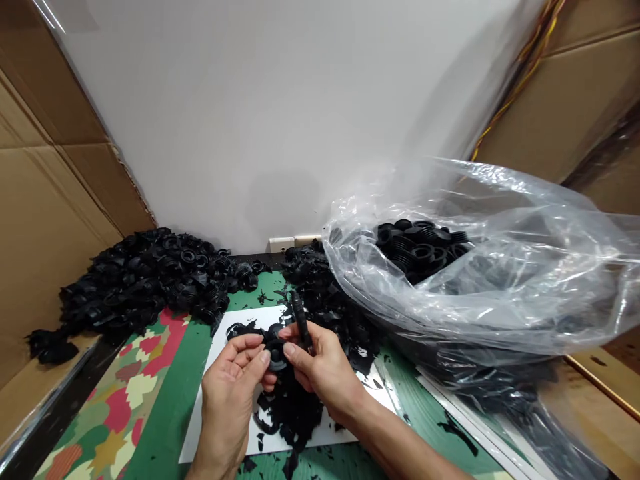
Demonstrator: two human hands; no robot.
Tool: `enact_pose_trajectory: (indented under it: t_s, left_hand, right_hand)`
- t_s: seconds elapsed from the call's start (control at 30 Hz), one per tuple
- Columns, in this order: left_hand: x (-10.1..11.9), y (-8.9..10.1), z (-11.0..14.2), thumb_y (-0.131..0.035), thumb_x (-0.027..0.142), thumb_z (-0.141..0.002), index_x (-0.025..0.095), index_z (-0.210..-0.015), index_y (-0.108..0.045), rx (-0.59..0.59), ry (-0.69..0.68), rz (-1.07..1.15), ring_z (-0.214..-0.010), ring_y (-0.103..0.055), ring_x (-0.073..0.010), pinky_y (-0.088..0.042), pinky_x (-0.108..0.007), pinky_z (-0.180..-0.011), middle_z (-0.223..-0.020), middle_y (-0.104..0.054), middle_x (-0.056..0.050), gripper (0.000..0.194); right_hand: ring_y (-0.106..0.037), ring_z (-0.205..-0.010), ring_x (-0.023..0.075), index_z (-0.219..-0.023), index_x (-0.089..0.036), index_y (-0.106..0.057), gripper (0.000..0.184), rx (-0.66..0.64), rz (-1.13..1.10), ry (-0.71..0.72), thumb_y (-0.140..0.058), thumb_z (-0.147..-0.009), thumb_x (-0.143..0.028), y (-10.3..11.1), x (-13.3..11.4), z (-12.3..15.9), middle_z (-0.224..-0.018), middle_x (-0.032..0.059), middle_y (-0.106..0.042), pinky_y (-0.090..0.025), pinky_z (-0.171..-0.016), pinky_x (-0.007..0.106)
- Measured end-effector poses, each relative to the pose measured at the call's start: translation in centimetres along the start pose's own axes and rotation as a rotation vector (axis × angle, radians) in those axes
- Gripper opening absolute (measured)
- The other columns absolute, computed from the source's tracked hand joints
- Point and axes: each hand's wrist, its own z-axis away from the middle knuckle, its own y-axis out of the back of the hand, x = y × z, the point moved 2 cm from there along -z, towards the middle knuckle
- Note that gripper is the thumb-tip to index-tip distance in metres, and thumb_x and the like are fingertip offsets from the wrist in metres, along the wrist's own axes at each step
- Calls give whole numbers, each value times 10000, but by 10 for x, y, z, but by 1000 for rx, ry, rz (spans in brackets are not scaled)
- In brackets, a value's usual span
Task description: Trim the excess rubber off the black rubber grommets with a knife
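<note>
A small round black rubber part (276, 358) with a ringed opening is pinched between the fingertips of both hands, above the white sheet. My left hand (227, 390) grips its left edge with thumb and fingers. At its right edge, my right hand (327, 367) has the thumb pressed on it. A slim black pen-like tool (300, 317) stands up out of the right hand, between thumb and fingers; its lower end is hidden. Beneath the hands, black rubber scraps (295, 417) lie on the white sheet (197, 430).
A large clear plastic bag (520, 313) holds many black ribbed rubber rings (425, 250) at the right. Piled black rubber pieces (160, 280) lie back left, more scraps (340, 313) beside the bag. Cardboard (55, 167) and a pale wall (280, 120) bound the green table (165, 413).
</note>
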Motion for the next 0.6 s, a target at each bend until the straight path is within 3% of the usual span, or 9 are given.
enact_pose_trajectory:
  t_s: [0.13,0.27,0.6]
  left_hand:
    - [-2,1,-2,-801,269,-512,136,-775,-637,44,-72,-81,-449,-564,-88,-486,-186,-440,-592,-654,16,336]
    - [-3,2,-3,-786,272,-521,137,-790,-647,43,-112,-143,-504,-580,-105,-494,-190,-456,-616,-662,2,332]
    - [-5,0,-3,-715,286,-626,163,-806,-601,-111,-64,-113,-400,-493,-55,-391,-162,-384,-579,-592,58,246]
  right_hand:
    - [-307,-334,23,-847,-152,-550,260,-61,67,15,-631,-626,-263,0,-4,2,-566,-76,-475,-214,-332,182]
    - [-329,-359,47,-856,-155,-555,231,-23,218,79,-597,-635,-209,2,-2,2,-501,-95,-430,-247,-359,190]
    - [-325,-354,49,-743,-154,-539,147,5,206,-35,-566,-602,-188,0,2,0,-437,-99,-410,-233,-358,186]
